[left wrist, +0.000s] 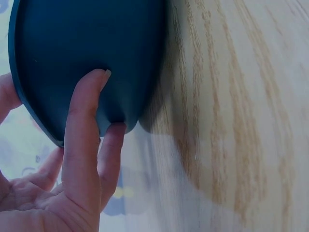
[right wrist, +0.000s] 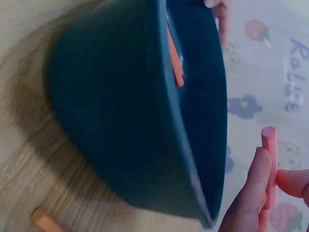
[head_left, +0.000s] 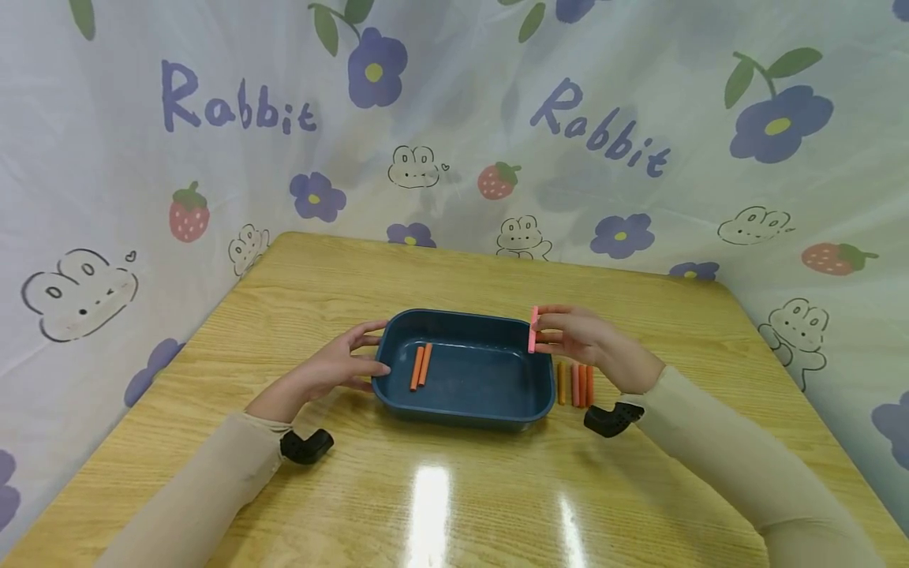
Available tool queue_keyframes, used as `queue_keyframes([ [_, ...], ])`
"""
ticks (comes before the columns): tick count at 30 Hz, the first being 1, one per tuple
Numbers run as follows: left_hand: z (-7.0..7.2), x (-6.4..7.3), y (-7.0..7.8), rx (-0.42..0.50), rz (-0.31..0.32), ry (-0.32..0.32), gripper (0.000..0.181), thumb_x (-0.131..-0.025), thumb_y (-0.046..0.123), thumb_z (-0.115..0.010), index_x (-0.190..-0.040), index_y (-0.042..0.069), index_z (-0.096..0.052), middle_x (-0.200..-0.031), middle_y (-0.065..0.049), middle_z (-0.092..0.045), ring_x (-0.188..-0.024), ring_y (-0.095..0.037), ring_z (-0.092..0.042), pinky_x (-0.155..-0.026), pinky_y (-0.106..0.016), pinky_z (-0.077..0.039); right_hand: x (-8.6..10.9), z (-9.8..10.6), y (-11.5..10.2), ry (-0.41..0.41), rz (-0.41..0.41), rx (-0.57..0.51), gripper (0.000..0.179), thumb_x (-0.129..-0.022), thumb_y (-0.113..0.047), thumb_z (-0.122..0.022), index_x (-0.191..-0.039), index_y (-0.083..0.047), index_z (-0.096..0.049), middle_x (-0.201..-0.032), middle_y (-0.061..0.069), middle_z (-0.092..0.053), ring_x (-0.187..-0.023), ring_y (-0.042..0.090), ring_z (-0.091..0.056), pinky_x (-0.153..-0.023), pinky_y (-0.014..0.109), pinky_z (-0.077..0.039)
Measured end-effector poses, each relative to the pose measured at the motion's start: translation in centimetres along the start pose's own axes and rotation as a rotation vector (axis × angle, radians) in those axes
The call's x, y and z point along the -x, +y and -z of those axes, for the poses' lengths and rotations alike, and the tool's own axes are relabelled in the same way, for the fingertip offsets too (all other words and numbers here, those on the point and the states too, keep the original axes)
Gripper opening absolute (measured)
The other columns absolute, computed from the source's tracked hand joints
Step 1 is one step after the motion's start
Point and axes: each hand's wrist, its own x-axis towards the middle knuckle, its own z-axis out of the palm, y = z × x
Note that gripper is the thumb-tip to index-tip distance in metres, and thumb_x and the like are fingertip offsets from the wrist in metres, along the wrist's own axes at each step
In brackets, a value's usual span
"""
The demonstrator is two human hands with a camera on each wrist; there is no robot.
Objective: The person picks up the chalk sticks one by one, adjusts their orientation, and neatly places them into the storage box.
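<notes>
A dark blue container point(head_left: 465, 418) with rounded corners stands on the table. My left hand point(head_left: 337, 363) holds its left end, thumb and fingers spread round the wall. In the left wrist view, fingers point(left wrist: 83, 116) touch the container's outer wall point(left wrist: 116, 38). My right hand point(head_left: 585, 339) pinches a pink chalk stick point(head_left: 533, 330) between thumb and fingertips, above the container's right rim. The pink chalk point(right wrist: 270, 154) stands nearly upright in the right wrist view. Two orange chalk sticks point(head_left: 420, 367) lie side by side inside the container, towards its left end.
To the right of the container, several more chalk sticks point(head_left: 582, 385), orange and pink, lie in a row beside a yellow-orange one point(head_left: 562, 383). The wooden table point(head_left: 327, 489) ends at a white patterned cloth point(head_left: 454, 110) behind and at both sides.
</notes>
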Motion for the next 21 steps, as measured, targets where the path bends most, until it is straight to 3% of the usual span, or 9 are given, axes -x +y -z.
queue_keyframes([
  [8,0.1,0.0,-0.2,0.004,-0.007,-0.004,0.082,-0.083,0.003,-0.068,-0.149,0.012,-0.019,-0.141,-0.026,-0.024,-0.097,-0.036,-0.060,-0.073,-0.047,-0.054,-0.9,-3.0,-0.7,-0.005,-0.045,0.053,0.054,-0.093,0.000,-0.050,-0.142,0.001,-0.026,-0.114,0.016,-0.046,-0.089,0.022,-0.055,-0.084,0.035,-0.051],
  [21,0.3,-0.2,-0.6,0.017,-0.015,-0.008,0.082,-0.083,0.003,-0.068,-0.149,0.012,-0.019,-0.141,-0.027,-0.024,-0.096,-0.036,-0.060,-0.072,-0.047,-0.054,-2.8,-7.1,-0.7,-0.067,-0.092,0.116,0.054,-0.091,0.001,-0.053,-0.140,0.002,-0.029,-0.105,0.016,-0.050,-0.083,0.023,-0.057,-0.081,0.035,-0.052],
])
